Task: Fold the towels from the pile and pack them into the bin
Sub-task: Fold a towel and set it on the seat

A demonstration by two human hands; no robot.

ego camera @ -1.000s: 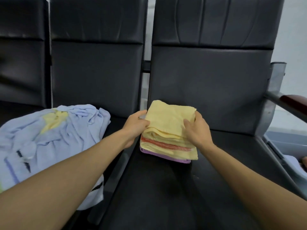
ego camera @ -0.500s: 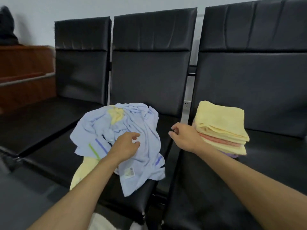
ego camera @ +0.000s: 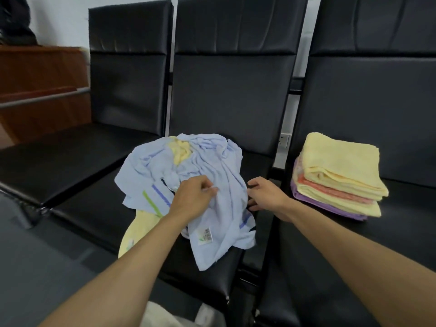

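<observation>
The unfolded pile is located on the middle seat [ego camera: 94, 208] of a row of black, smooth padded chairs. It is topped by a thin, heavily creased light blue towel [ego camera: 212, 161], which is draped over the seat's front edge and carries green and blue stripes [ego camera: 155, 199] and a small white label [ego camera: 205, 236]. A crumpled yellow towel [ego camera: 180, 152] is exposed near the top of the pile. The left hand [ego camera: 192, 199] is laid on the blue towel with its fingers curled, and a fold of the cloth is pinched at the fingertips. The right hand [ego camera: 266, 194] is positioned at the pile's right edge with thumb and fingers partly spread; whether cloth is held cannot be determined. A squared stack of folded towels [ego camera: 339, 175], of plush terry in yellow, coral, yellow and purple layers, is set on the right seat [ego camera: 401, 232].
</observation>
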